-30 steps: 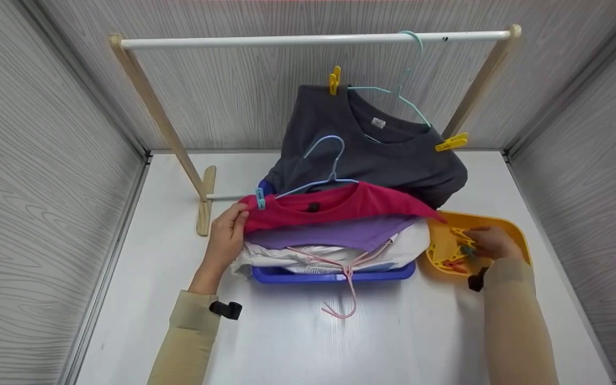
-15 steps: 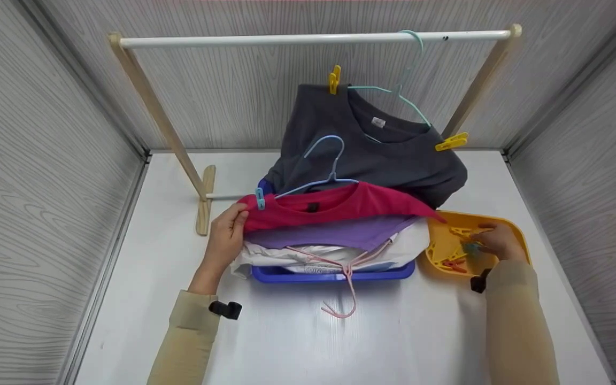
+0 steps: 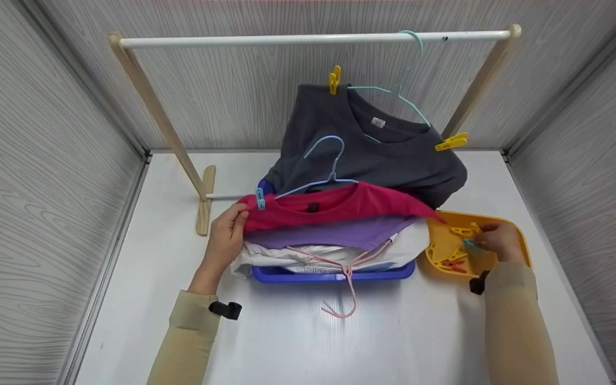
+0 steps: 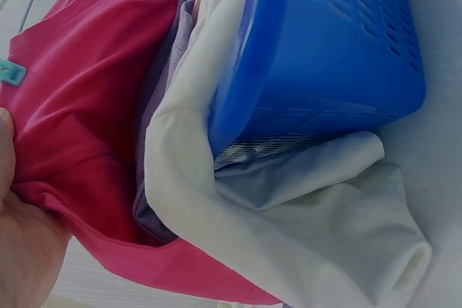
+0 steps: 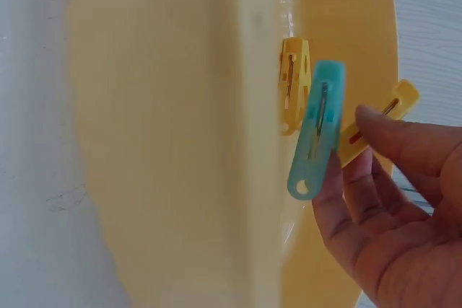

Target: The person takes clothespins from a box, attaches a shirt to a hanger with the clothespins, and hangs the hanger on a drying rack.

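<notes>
The blue laundry basket (image 3: 335, 274) is largely hidden under stacked garments; only its near rim shows in the head view, and its perforated wall (image 4: 325, 70) shows in the left wrist view. A white garment (image 3: 404, 248) and a purple garment (image 3: 340, 232) lie beneath the pink T-shirt (image 3: 340, 209); their full shapes cannot be made out. The right wrist view cuts off most of the right hand (image 5: 404, 236).

The basket sits mid-counter. The white counter (image 3: 297, 337) has open room near the person and to the left of the basket. The yellow tray (image 3: 519, 235) sits just beside the basket's right end, close to the right wall. A pink hanger (image 3: 345, 289) sticks out over the basket's near rim onto the counter. A grey T-shirt (image 3: 372, 155) hangs from the white rail (image 3: 286, 40) on a green hanger (image 3: 409, 80), with yellow clothespins (image 3: 451, 141) on its shoulders.

The left hand (image 3: 226, 238) reaches forward and grips the left shoulder of the pink T-shirt, thumb on top, next to a teal clip (image 3: 260, 199) on the blue hanger (image 3: 324, 166). The right hand (image 3: 500, 240) is over the tray, fingers pinching a teal clothespin (image 5: 317, 131) above loose yellow clothespins (image 5: 294, 84).
</notes>
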Tool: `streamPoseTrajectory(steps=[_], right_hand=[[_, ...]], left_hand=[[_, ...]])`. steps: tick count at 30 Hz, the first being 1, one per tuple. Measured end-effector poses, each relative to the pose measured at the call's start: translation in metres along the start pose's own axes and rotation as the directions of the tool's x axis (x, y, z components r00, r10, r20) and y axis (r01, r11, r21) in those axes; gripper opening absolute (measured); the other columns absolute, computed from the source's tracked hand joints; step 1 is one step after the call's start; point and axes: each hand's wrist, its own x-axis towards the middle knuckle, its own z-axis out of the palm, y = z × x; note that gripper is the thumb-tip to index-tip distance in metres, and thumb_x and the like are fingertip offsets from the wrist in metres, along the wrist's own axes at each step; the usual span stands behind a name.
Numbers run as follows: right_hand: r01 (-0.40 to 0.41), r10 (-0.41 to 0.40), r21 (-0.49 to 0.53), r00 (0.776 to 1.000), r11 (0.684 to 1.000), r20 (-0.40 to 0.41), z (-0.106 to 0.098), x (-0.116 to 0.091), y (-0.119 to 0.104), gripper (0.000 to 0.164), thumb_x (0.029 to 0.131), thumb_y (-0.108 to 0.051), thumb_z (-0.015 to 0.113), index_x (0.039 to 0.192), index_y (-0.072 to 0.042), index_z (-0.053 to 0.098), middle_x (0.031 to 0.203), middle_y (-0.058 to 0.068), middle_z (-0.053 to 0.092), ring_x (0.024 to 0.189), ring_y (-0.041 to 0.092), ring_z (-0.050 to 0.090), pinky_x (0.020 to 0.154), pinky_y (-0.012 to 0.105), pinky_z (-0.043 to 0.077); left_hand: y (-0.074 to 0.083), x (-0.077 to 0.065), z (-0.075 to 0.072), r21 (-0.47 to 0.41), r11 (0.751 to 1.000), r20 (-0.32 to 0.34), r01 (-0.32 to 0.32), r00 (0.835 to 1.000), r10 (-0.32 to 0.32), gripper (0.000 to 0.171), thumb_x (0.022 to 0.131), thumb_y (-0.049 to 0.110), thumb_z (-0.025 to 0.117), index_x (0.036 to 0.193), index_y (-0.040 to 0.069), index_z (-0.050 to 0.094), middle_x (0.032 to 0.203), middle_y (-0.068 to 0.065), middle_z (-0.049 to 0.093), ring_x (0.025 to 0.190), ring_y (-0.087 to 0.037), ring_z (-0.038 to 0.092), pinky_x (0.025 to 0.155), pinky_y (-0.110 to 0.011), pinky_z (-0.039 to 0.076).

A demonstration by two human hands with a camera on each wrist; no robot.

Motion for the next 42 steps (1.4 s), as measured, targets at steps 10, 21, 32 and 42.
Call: streamPoseTrajectory(steps=[10,21,32,42], right_hand=[[0.104,-0.102,-0.036,0.992,0.994,0.072,-0.001,-0.002,-0.002,0.052,0.1,-0.016,0.058,0.141,0.01,0.041,0.137,0.028,0.046,0.097,0.015,0.059,0.095,0.042,0.047],[0.169,-0.171,0.026,0.981,0.985,0.09,0.001,-0.007,-0.008,0.058,0.104,-0.03,0.051,0.144,0.008,0.036,0.136,0.03,0.043,0.112,0.037,0.056,0.093,0.041,0.048],[0.18,-0.18,-0.002,0.983,0.984,0.032,-0.001,-0.016,-0.008,0.058,0.1,-0.036,0.057,0.137,0.007,0.046,0.132,0.024,0.048,0.112,0.033,0.053,0.105,0.048,0.037],[0.222,-0.223,0.094,0.975,0.971,0.004,-0.004,-0.025,-0.005,0.057,0.097,-0.037,0.063,0.135,0.003,0.05,0.124,0.015,0.052,0.105,0.028,0.056,0.082,0.02,0.05]], left_hand=[[0.001,0.0,0.0,-0.003,1.0,0.006,0.004,1.0,-0.004,0.01,0.098,0.0,0.056,0.103,-0.005,0.063,0.1,-0.016,0.067,0.103,-0.031,0.063,0.093,-0.038,0.046],[0.0,-0.001,-0.001,-0.004,1.0,0.007,0.006,1.0,-0.006,0.01,0.098,0.001,0.055,0.103,-0.004,0.063,0.1,-0.014,0.068,0.102,-0.029,0.064,0.091,-0.036,0.047],[-0.001,0.0,-0.002,-0.013,1.0,0.008,0.025,1.0,-0.025,0.011,0.098,0.002,0.056,0.105,-0.002,0.064,0.102,-0.013,0.069,0.104,-0.028,0.064,0.093,-0.033,0.046],[0.023,0.006,-0.011,-0.039,0.998,0.021,0.051,0.999,-0.05,0.01,0.095,-0.007,0.055,0.102,-0.007,0.063,0.098,-0.019,0.067,0.097,-0.023,0.063,0.089,-0.023,0.044]])
